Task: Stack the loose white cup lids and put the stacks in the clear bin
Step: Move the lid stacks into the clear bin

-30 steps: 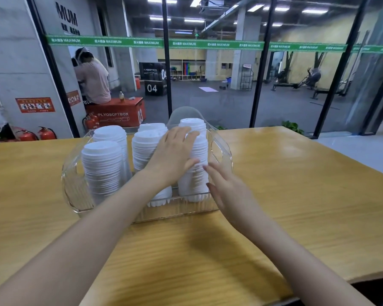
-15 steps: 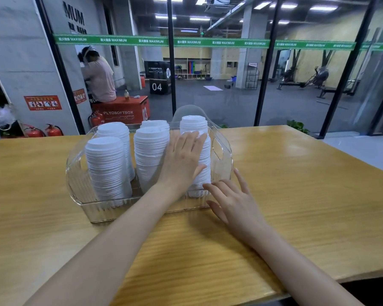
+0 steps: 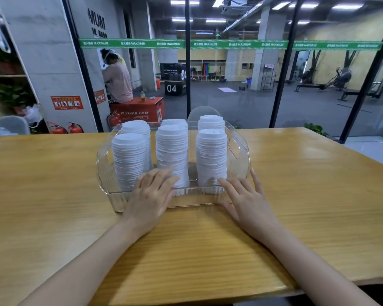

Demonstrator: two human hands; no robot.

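Six stacks of white lids (image 3: 171, 155) are held in a clear bin (image 3: 241, 155) on a wooden table (image 3: 318, 184); both open hands, left (image 3: 149, 198) and right (image 3: 247, 200), are laid against its near wall.

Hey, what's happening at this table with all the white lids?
A person is packing stacks of white cup lids into a clear bin on a wooden table. Six stacks stand in the bin, in two rows. The left hand and right hand rest open against the bin's near wall, holding nothing. No loose lids show on the table.
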